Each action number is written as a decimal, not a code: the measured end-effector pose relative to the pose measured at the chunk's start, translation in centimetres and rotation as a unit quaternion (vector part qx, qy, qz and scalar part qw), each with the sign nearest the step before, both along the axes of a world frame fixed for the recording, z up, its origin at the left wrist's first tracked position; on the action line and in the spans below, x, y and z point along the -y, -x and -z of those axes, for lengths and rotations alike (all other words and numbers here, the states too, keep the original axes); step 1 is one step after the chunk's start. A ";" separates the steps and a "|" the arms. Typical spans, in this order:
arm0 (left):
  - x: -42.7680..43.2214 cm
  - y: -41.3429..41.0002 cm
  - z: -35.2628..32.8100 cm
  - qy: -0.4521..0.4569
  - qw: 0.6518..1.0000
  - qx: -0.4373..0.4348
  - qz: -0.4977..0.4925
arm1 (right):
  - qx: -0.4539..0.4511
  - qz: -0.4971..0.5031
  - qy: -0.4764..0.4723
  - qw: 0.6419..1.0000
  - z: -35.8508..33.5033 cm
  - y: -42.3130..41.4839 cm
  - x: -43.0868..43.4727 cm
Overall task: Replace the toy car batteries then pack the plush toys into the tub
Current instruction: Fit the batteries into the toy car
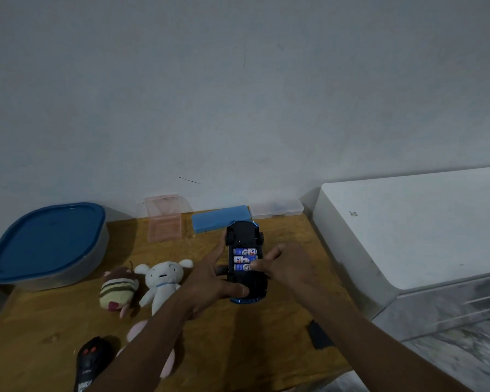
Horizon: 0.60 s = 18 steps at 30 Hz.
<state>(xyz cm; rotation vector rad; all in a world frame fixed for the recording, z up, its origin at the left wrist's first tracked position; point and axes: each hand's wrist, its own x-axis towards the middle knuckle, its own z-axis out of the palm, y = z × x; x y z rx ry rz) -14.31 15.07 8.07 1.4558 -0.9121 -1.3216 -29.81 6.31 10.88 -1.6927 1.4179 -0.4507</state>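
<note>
Left hand (210, 281) grips the toy car (245, 278): thumb across the near end, fingers run along its left side, car held belly-up just above the table (252, 349). Right hand (285, 264) comes in from the right, fingers bent, tips resting on the batteries (245, 259); whether it pinches one or only presses cannot be made out. Three blue-and-white cells sit side by side in the open bay of the black underside. Surface: yellowish wooden tabletop set against a plain pale wall. Far left, the tub (48, 244), clear-sided, blue lid on. In front of it, near the left forearm, a striped brown plush (119, 290) and a white plush (161, 281) lie side by side; a pink plush (137, 332) is partly hidden under that forearm. A black remote (88, 360) lies at the near edge. Along the wall: a pink clear box (164, 219), a blue case (221, 220), a clear case (276, 209). A flat black piece (320, 335) lies beside the right forearm. To the right of the table stands a white unit (408, 222).
</note>
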 end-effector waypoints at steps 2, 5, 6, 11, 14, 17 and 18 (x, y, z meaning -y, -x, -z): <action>0.0 -0.1 0.0 0.001 1.000 0.005 0.007 | 0.014 0.004 -0.009 1.000 0.1 0.1 -0.1; 0.0 -0.2 0.1 0.001 1.000 0.009 0.013 | 0.035 0.005 -0.024 0.999 0.4 0.2 -0.1; 0.0 -0.3 0.3 0.001 1.000 0.012 0.016 | 0.038 0.004 -0.031 0.999 0.6 0.1 -0.1; -0.2 0.1 1.0 0.002 0.999 0.029 0.026 | 0.070 0.033 -0.088 0.993 0.6 0.2 0.1; 0.0 -0.1 1.4 0.002 0.999 0.014 0.029 | 0.071 0.037 -0.087 0.993 0.5 0.2 0.0; 0.2 0.0 2.0 -0.016 0.999 -0.013 0.034 | 0.050 0.046 -0.054 0.996 1.0 0.3 -0.3; 0.2 0.2 2.1 -0.024 0.999 -0.023 0.036 | 0.045 0.051 -0.052 0.996 1.2 0.4 -0.4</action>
